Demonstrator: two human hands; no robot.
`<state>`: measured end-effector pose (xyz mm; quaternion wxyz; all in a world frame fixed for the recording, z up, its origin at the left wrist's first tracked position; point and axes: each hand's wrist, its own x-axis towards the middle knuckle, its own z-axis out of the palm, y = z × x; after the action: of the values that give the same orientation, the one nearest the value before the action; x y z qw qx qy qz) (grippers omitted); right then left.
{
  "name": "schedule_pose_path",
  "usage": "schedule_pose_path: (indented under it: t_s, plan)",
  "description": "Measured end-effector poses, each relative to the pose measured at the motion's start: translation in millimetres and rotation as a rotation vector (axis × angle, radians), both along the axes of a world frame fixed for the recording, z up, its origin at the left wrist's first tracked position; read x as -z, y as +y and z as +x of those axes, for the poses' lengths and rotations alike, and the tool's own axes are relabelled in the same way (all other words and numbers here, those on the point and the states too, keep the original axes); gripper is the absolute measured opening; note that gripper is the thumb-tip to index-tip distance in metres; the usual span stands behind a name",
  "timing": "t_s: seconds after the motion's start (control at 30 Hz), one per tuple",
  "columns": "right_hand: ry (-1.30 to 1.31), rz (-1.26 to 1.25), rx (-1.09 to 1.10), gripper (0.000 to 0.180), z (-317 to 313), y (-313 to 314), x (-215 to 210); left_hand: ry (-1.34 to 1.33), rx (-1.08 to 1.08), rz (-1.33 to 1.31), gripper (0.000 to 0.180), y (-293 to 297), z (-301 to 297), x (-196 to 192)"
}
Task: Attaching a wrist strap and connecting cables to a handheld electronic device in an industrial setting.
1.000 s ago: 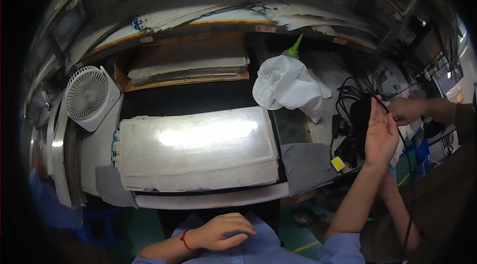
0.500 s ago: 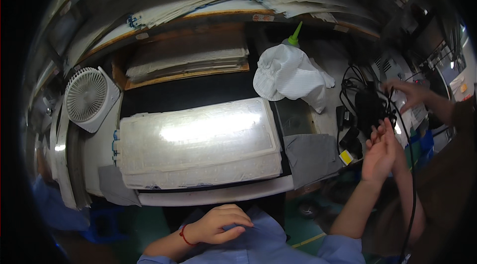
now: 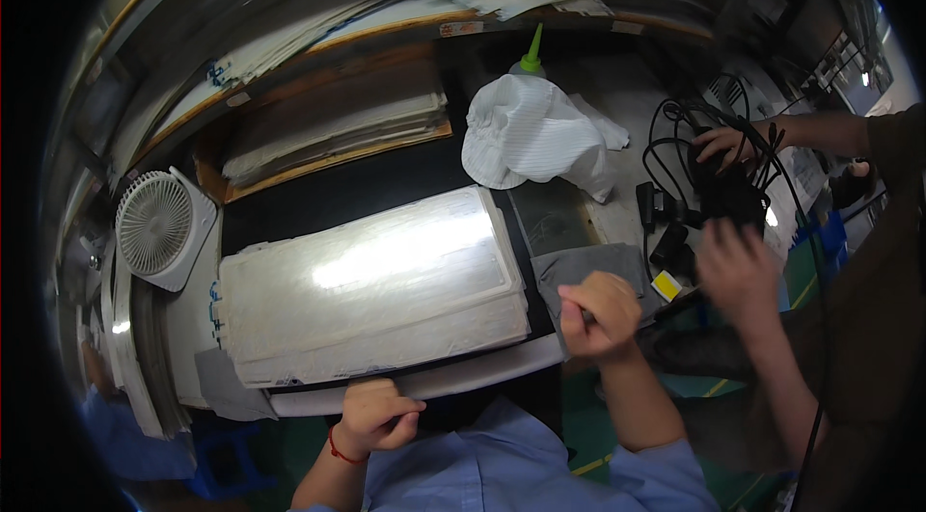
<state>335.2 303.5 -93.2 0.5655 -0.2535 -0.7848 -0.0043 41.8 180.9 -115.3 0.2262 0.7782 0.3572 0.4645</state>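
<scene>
Grey cloth (image 3: 588, 266) under fisted right hand (image 3: 598, 312); left hand (image 3: 378, 413) curled, empty, at white board (image 3: 434, 382) edge.

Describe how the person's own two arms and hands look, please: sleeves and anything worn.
Both hands are bare, no gloves. The left hand has a thin red string band at the wrist. The right hand wears nothing. Light blue shirt sleeves begin high on the forearms.

Cluttered workbench (image 3: 617, 117), wooden shelf (image 3: 338, 150) behind, white fan (image 3: 154, 223) left, green floor (image 3: 579, 459) below
</scene>
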Motion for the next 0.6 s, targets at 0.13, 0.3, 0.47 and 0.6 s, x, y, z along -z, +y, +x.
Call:
schedule_pose_path:
  t_s: [0.13, 0.3, 0.47, 0.6]
  plan:
    - [0.043, -0.211, 0.066, 0.006, -6.0, 3.5, 8.7, -0.017, -0.07, -0.018, 0.005, -3.3, 1.3, 1.1]
    - [0.06, -0.223, 0.097, 0.008, -8.4, 2.8, 10.6, -0.034, -0.08, -0.031, 0.005, -1.8, 1.4, 0.9]
    - [0.036, -0.244, 0.071, 0.008, -9.4, 4.2, 11.2, 0.013, -0.075, -0.036, 0.005, 0.5, 3.0, -2.5]
    - [0.034, -0.241, 0.062, 0.008, -10.2, 5.4, 10.0, 0.018, -0.085, -0.032, 0.005, 0.5, 3.5, -4.4]
